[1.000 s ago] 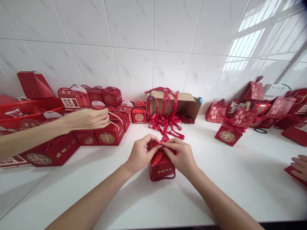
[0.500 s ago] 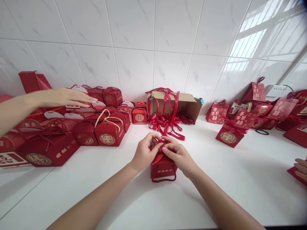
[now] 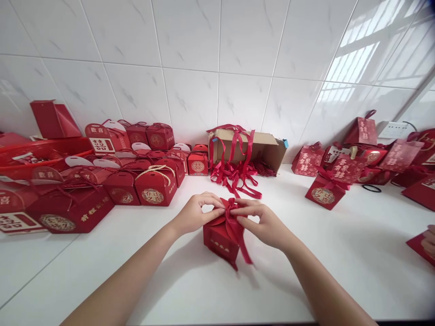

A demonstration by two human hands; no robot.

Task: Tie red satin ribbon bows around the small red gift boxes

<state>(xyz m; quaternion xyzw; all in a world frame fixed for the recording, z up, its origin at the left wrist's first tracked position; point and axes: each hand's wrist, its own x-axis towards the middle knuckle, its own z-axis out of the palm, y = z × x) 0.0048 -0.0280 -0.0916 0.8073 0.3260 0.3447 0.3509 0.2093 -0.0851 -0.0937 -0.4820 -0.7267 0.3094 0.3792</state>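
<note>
In front of me a small red gift box (image 3: 217, 239) with gold lettering stands on the white table, turned at an angle. A red satin ribbon (image 3: 233, 226) is tied at its top, one tail hanging down past the box's right side. My left hand (image 3: 199, 212) pinches the ribbon near the knot from the left, thumb against fingertips. From the right, my right hand (image 3: 260, 219) pinches the ribbon too, with thumb and forefinger close together. The fingertips partly hide the knot.
Behind the box, a cardboard carton (image 3: 268, 147) lies on its side with loose ribbons (image 3: 234, 176) spilling out. Several red gift boxes (image 3: 154, 188) crowd the left, near a red basin (image 3: 64, 147). A ribboned box (image 3: 324, 192) stands right. Another person's hand (image 3: 430, 242) shows at the right edge.
The gift box has turned and shifted slightly left, and a ribbon tail now hangs in front. My hands have moved a little apart. Another person's arm at left has gone from view.
</note>
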